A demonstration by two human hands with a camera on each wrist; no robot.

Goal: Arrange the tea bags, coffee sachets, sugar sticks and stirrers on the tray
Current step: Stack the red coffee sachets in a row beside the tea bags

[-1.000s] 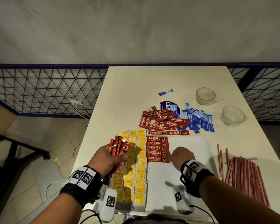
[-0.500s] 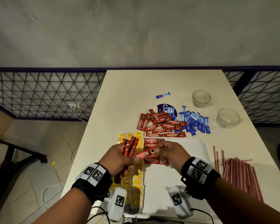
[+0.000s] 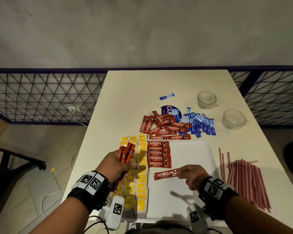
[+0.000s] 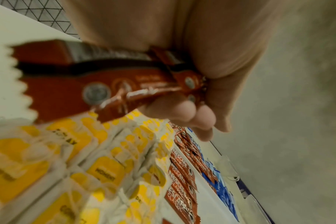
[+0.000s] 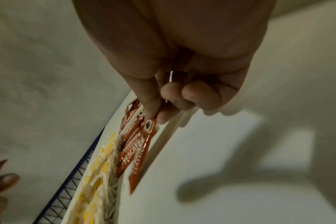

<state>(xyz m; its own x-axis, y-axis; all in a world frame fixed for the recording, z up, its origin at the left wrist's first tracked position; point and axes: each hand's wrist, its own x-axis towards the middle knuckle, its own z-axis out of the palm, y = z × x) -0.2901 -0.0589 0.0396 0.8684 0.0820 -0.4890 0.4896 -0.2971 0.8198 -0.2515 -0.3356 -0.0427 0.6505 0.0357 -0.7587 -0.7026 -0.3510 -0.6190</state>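
Observation:
My left hand (image 3: 118, 164) grips a bundle of red coffee sachets (image 3: 126, 152) above the yellow tea bags (image 3: 141, 183), which lie in rows along the left side of the white tray (image 3: 189, 157). The same bundle (image 4: 98, 81) fills the left wrist view. My right hand (image 3: 191, 176) pinches the end of one coffee sachet (image 3: 165, 174) and holds it over the tray, just below a column of sachets (image 3: 158, 154) lying flat there. In the right wrist view, thumb and fingers pinch that sachet (image 5: 142, 150).
Behind the tray lie a loose pile of coffee sachets (image 3: 166, 127) and blue sugar sticks (image 3: 200, 124). One sugar stick (image 3: 167, 96) lies alone farther back. Red stirrers (image 3: 245, 179) lie right of the tray. Two glass cups (image 3: 206, 99) (image 3: 233, 119) stand at the back right.
My right hand went from the tray's sachet column to the left hand's bundle, pulled one sachet out and carried it right and toward me over the tray.

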